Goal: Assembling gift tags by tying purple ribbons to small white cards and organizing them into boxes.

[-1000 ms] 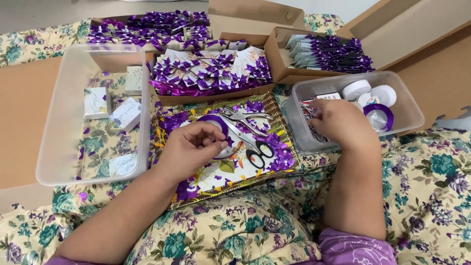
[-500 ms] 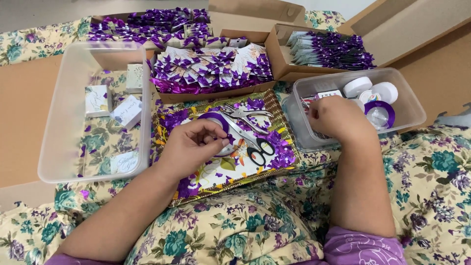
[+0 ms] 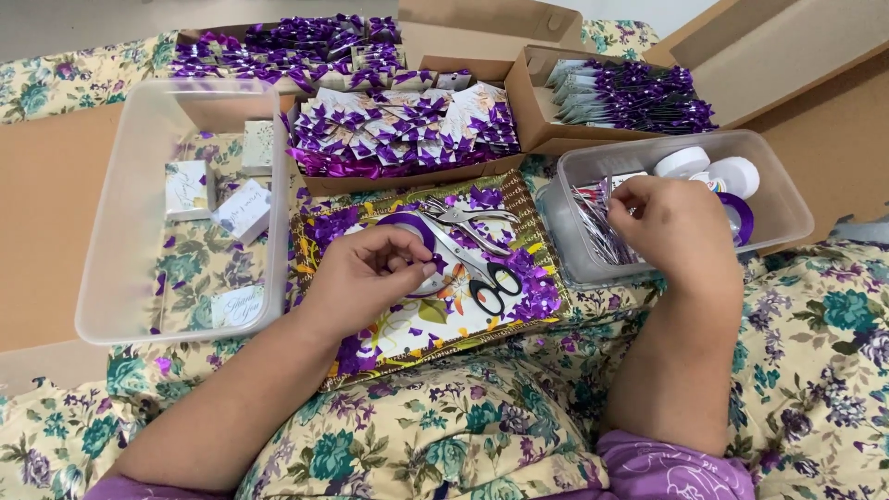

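My left hand [image 3: 370, 278] rests on a patterned foil tray [image 3: 532, 241] and pinches a small purple ribbon piece [image 3: 433, 268] between thumb and fingers. It sits beside a roll of purple ribbon [image 3: 407, 225]. Black-handled scissors [image 3: 486, 278] and a metal punch tool [image 3: 463, 216] lie on the tray just right of that hand. My right hand [image 3: 671, 227] is inside a clear plastic tub [image 3: 787, 208], with its fingertips closed on a bundle of silver twist ties [image 3: 597, 222].
White tape rolls [image 3: 708, 167] sit in the right tub. A clear tub [image 3: 93, 278] on the left holds small white boxes [image 3: 243, 208]. Cardboard boxes of purple bows [image 3: 398, 130] and bowed packets [image 3: 630, 93] stand behind. A floral cloth [image 3: 815, 352] covers my lap.
My right hand's fingers have curled onto the silver ties in the tub. My left hand has kept its place on the tray, still pinching the ribbon piece.
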